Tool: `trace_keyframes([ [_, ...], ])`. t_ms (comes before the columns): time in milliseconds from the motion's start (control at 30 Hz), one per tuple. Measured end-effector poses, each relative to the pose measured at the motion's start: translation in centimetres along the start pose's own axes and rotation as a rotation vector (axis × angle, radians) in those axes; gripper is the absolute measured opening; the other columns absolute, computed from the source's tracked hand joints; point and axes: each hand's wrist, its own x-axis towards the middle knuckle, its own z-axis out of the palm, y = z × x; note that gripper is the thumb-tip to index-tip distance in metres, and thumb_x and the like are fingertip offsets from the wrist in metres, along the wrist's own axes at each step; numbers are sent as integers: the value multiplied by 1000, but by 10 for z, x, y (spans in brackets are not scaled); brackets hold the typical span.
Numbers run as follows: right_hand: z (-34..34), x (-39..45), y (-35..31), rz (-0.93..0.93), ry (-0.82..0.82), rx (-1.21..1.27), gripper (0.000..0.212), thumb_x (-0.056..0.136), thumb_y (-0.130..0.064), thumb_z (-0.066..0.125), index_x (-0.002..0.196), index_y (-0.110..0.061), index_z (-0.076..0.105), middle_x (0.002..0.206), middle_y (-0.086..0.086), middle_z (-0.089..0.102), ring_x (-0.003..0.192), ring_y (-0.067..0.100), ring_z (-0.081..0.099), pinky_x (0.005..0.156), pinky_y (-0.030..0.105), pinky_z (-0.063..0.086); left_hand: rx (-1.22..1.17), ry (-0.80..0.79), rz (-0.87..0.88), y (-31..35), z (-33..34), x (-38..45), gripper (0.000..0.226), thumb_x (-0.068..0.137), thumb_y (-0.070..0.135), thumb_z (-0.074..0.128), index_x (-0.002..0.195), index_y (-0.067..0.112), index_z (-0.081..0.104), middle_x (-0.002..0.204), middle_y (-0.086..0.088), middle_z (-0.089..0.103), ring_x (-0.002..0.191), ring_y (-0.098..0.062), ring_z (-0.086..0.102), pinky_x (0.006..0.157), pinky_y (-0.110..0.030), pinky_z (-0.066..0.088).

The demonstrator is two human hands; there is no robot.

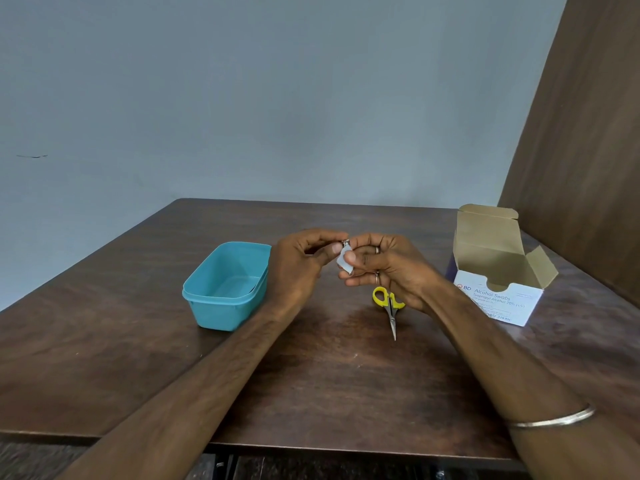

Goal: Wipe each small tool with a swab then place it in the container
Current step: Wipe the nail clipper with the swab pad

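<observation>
Wooden table [311,393], hands wiping tool [345,242]

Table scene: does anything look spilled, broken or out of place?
Nothing stands out. The teal plastic container sits upright, the yellow-handled scissors lie flat, and the white alcohol swab box is simply open.

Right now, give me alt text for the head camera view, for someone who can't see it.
Above a dark wooden table, a left hand holds a small metal tool while the right hand pinches a white swab against it. An empty teal plastic container sits left, yellow-handled scissors below the right hand, an open alcohol swab box right.
</observation>
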Motion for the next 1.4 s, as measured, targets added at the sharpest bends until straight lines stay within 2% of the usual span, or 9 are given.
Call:
trace_keyframes([
  [200,2,0,0,-51,28,-30,27,77,-16,72,100,-2,70,85,16,76,72,25,75,67,34,63,-11,-10,0,3,0,-1,20,86,12,70,104,21,74,94,14,74,85,6,67,63,-7,47],
  [333,1,0,0,-46,20,-8,16,85,-2,68,100,0,69,85,17,75,74,27,75,70,36,63,-29,-2,-14,2,1,-1,20,85,10,71,102,20,74,90,11,74,80,6,68,61,-8,47],
  [400,2,0,0,-39,21,7,19,81,4,68,100,0,69,85,16,75,75,29,76,72,37,63,-36,7,-21,2,1,-1,20,86,10,71,102,20,74,89,9,75,77,5,68,59,-8,46],
  [500,4,0,0,-43,26,4,26,72,0,73,98,-1,70,84,15,75,75,30,76,71,36,63,-30,9,-24,2,1,-1,19,86,11,71,103,20,74,89,9,75,78,5,68,59,-8,46],
  [633,4,0,0,-72,30,-12,14,83,-5,70,97,-4,71,85,13,77,73,26,76,70,35,63,-36,10,-18,5,1,-2,18,87,12,70,102,22,73,88,13,74,80,6,68,60,-7,47],
  [933,4,1,0,-62,17,4,26,81,11,67,104,1,70,92,17,76,82,33,76,74,37,63,-30,21,-19,8,0,-3,27,88,9,68,96,35,69,86,22,71,80,8,67,61,-7,48],
  [1100,4,1,0,-81,54,-13,17,84,6,68,98,-4,71,86,15,76,76,29,76,69,34,63,-69,19,-50,11,2,-4,22,89,17,68,93,38,68,84,22,71,81,6,67,57,-14,52],
  [1200,3,1,-1,-75,36,-8,21,83,10,67,100,-2,71,89,17,77,80,32,76,73,36,63,-76,33,-87,9,2,-4,18,88,18,69,101,30,71,91,16,73,83,2,68,54,-17,53],
  [1400,3,2,0,-76,1,-26,30,81,11,68,107,-2,70,95,16,77,88,33,75,73,37,62,-124,44,-169,8,3,-2,18,90,18,67,106,26,72,92,8,75,85,-8,70,61,-31,56],
])
